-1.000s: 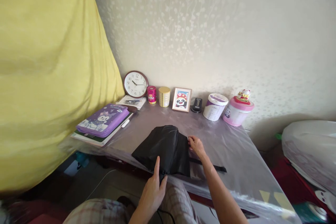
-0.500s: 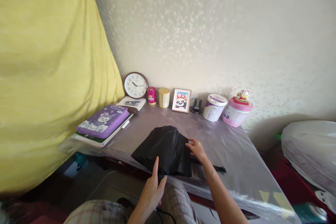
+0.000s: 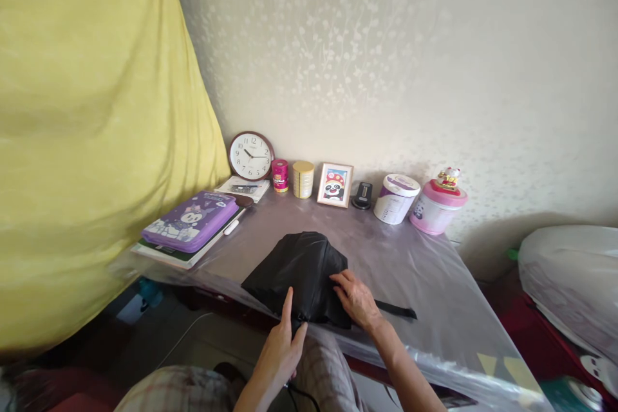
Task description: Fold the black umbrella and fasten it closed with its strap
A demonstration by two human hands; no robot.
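A collapsed black folding umbrella (image 3: 297,270) lies loose and unwrapped at the front edge of the table, its fabric fanned out in folds. My left hand (image 3: 280,349) is closed round its handle end, index finger stretched along the fabric and thumb to the right. The handle is mostly hidden in the palm, and a dark cord (image 3: 304,391) hangs below. On the right side of the canopy, my right hand (image 3: 356,297) holds a fold with bent fingers. From beneath this hand a black strap (image 3: 398,310) runs out to the right across the table.
A plastic-covered table (image 3: 425,290) spans the front. Along the wall stand a clock (image 3: 252,156), a pink tin (image 3: 280,176), a yellow-lidded can (image 3: 303,180), a picture frame (image 3: 335,185) and tubs (image 3: 396,199). A purple case (image 3: 190,222) rests on books at left.
My right hand has moved left and slightly down from the canopy's right edge onto the fabric, drawing that side inward. My left hand stays in place.
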